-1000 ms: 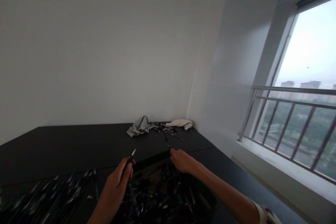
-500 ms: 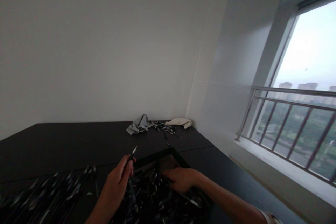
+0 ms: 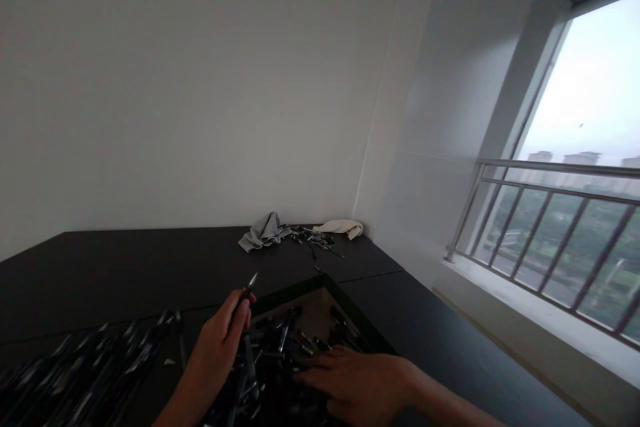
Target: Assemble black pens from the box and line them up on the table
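Observation:
My left hand [image 3: 220, 337] is closed around a dark pen [image 3: 248, 288], its pale pointed tip sticking up past the fingers. It is beside the left edge of a dark-rimmed box [image 3: 345, 300]. Inside the box lies a jumbled pile of dark, shiny pens and pen parts [image 3: 280, 340]. My right hand [image 3: 363, 380] is palm down over the pile, fingers stretched out and touching the parts, with nothing seen in its grip. Its fingers hide some of the pile, and the lower part is too dark to make out.
Many long dark pens [image 3: 95, 367] lie in slanting rows on the black table [image 3: 150, 267] at left. A small pale scrap [image 3: 169, 362] is near them. At the back are a grey cloth [image 3: 263, 233], loose pens [image 3: 313, 239] and a cream cloth [image 3: 343, 227]. A railed window [image 3: 560, 213] is at right.
My right hand has moved from the box's far part toward me, and its fingers have spread out. The box's far corner shows more of its bare bottom. My left hand keeps the pen.

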`<state>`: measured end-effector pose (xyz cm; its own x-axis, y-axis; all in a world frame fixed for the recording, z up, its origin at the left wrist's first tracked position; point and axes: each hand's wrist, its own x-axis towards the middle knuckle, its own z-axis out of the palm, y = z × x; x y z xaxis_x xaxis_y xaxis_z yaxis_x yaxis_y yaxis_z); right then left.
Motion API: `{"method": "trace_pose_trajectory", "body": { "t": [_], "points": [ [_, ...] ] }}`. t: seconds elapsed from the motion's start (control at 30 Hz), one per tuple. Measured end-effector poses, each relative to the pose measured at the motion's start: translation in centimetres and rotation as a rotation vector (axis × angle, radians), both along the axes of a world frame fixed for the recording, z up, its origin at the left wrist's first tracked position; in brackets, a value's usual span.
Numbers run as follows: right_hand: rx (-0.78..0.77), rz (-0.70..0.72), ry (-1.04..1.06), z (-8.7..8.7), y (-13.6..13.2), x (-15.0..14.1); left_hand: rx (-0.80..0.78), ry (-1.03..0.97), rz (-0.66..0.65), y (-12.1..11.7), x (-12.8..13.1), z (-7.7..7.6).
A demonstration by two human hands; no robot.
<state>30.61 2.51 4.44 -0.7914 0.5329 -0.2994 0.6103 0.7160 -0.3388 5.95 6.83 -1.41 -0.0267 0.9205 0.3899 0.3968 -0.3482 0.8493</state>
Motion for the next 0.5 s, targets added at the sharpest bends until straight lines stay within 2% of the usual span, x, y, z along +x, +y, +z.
{"method": "trace_pose_trajectory", "body": {
  "t": [0.1,0.23,0.33,0.4,0.5],
  "points": [
    [-0.018,-0.07,-0.019,0.3,1.2,0.5,-0.007,0.006,-0.001,0.0,0.0,0.0],
    [0.123,-0.318,-0.082,0.3,4.1,1.6,-0.017,0.009,-0.007,0.1,-0.1,0.0],
    [0.203,-0.454,-0.126,0.0,6.4,2.4,-0.03,0.015,-0.008,0.2,-0.1,-0.1],
    [0.222,-0.503,-0.16,-0.2,7.5,2.7,-0.037,0.017,0.001,0.2,-0.1,-0.1],
    [0.209,-0.506,-0.216,-0.5,7.9,2.5,-0.044,0.02,0.006,0.3,0.0,-0.1]
  ]
}}
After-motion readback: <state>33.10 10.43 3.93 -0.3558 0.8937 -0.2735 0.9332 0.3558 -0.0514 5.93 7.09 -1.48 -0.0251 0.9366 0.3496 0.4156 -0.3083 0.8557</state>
